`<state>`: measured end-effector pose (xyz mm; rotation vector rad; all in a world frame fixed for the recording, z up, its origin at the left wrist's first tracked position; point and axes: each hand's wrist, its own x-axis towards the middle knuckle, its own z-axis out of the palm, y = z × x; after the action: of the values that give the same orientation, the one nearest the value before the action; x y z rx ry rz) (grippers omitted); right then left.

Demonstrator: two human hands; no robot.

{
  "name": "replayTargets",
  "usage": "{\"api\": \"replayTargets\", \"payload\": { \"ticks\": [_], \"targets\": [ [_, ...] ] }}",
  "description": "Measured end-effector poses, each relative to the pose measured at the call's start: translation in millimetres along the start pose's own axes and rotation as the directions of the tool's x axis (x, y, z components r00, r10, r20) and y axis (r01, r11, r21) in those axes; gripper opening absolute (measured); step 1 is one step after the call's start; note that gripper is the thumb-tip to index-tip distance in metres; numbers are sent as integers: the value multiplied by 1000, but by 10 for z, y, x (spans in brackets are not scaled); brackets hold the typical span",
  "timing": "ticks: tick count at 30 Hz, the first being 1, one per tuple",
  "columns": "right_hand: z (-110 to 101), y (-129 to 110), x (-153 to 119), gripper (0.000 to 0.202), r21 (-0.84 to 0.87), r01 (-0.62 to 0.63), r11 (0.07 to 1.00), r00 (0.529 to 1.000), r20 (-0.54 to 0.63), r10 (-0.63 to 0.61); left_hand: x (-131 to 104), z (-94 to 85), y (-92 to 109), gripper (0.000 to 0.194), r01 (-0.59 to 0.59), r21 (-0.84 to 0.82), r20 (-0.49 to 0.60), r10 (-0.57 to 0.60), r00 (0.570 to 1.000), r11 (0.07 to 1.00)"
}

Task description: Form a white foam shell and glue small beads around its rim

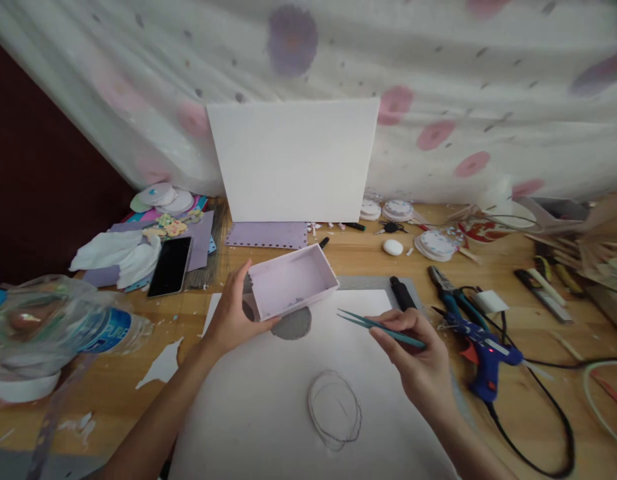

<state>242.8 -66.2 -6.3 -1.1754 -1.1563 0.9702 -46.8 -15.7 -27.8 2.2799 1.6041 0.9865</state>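
My left hand [233,308] grips the left end of a small pale pink open box [293,283], tilted so its inside faces me. In my right hand [411,337] is a pair of teal tweezers [378,327], pinched between thumb and fingers. Their tips are slightly apart, point left toward the box, and have nothing between them. Below both hands lies a large white sheet [258,407] with a grey round patch [292,325] partly behind the box. Nearer me on the sheet is a loosely drawn pencil circle [335,408].
A blue glue gun [488,367] with a lit red light and pliers [448,290] lie at right. At left are a phone [170,267] and a plastic bottle [78,330]. A white board [295,160] stands behind. White discs [438,243] sit at back right.
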Motion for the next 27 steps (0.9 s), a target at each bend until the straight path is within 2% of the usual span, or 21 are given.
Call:
{"api": "replayTargets", "payload": {
  "ticks": [3,5,7,10,12,17,27],
  "targets": [
    [-1,-20,15,20,-91,122,988,992,12,-122,-16,-61,123,99,-202,8,-76,202,976,979],
    [27,5,35,19,-194,203,960,979,58,-196,-63,-87,193,95,-291,8,-77,291,954,957],
    [83,50,61,15,-299,263,917,962,154,-226,-104,-79,245,93,-329,0,-65,328,942,944],
    [193,121,104,10,-405,341,848,920,330,-212,-122,-37,294,89,-377,20,-62,377,924,926],
    [264,159,128,9,-455,390,801,892,405,-204,-115,-22,317,88,-409,47,-65,412,909,911],
    [407,202,131,7,-551,428,716,880,436,-190,-113,-34,355,82,-424,99,-42,429,902,900],
    [564,171,57,10,-671,539,510,840,477,-259,-137,-26,342,79,-431,111,-41,437,899,896]
  ]
}}
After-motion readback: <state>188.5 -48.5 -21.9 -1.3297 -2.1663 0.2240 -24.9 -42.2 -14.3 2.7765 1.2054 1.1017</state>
